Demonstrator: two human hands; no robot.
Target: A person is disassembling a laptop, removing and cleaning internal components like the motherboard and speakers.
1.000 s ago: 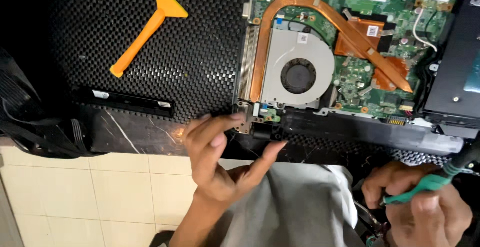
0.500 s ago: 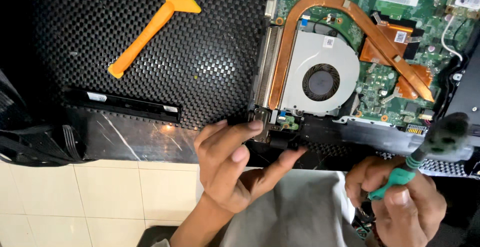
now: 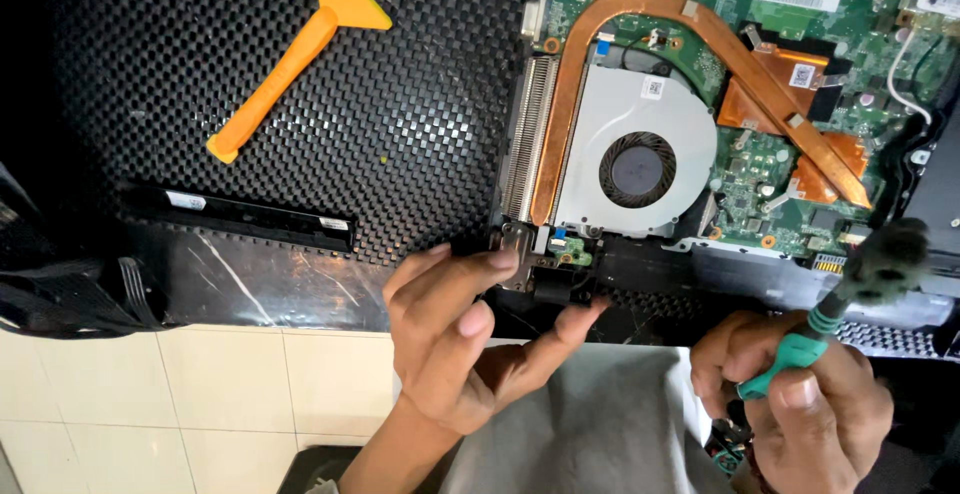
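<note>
An opened laptop [image 3: 640, 274] lies on a black mat, its green board, copper heat pipe [image 3: 590, 34] and grey cooling fan [image 3: 635, 169] exposed. My left hand [image 3: 455, 339] grips the laptop's near left corner, fingertips on the metal hinge bracket and thumb under the black edge. My right hand [image 3: 800, 409] is closed around a screwdriver with a green and black handle [image 3: 850, 299], held just off the laptop's near edge at lower right; its tip is hidden.
An orange plastic pry tool [image 3: 290, 54] lies on the textured black mat [image 3: 200, 74] at upper left. A long black plastic strip [image 3: 240, 216] rests near the mat's front edge. Dark marble counter edge and pale floor tiles [image 3: 150, 394] lie below.
The view has shifted, so the laptop sits further right and larger in frame. My left hand closed onto the hinge corner. My right hand raised the screwdriver toward the laptop's near edge.
</note>
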